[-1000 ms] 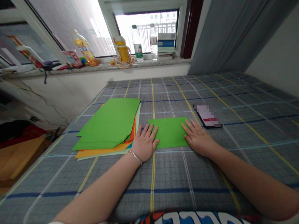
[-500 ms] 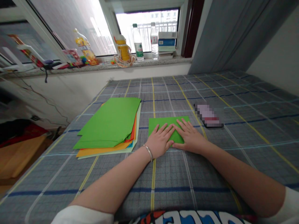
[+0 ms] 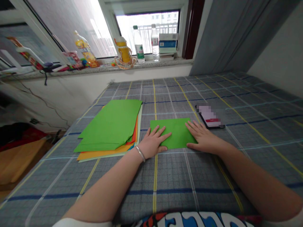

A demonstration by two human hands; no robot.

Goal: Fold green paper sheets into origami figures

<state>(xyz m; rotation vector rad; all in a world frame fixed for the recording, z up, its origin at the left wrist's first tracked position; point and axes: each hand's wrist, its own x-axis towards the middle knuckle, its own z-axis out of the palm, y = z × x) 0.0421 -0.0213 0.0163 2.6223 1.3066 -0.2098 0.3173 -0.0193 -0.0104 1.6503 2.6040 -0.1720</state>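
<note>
A small green rectangle of paper [image 3: 177,134] lies flat on the plaid cloth in front of me; it looks folded. My left hand [image 3: 154,142], with a silver bangle at the wrist, rests on its left end, fingers spread. On the right end lies my right hand [image 3: 201,136], also flat with the fingers apart. The middle of the paper shows between them. Left of my hands is a stack of coloured paper [image 3: 111,124], with green sheets on top and orange, red and pale green edges sticking out below.
A phone [image 3: 210,117] with a blurred-out screen lies right of the green paper. The grey plaid cloth [image 3: 175,176] covers the whole surface. Along the windowsill [image 3: 106,67] stand a yellow drink bottle [image 3: 86,52], a yellow cup [image 3: 124,52], two clear bottles and stacked boxes [image 3: 167,44].
My hands, which were close together over the middle of the green paper, have slid apart to its left and right ends. The view has shifted slightly.
</note>
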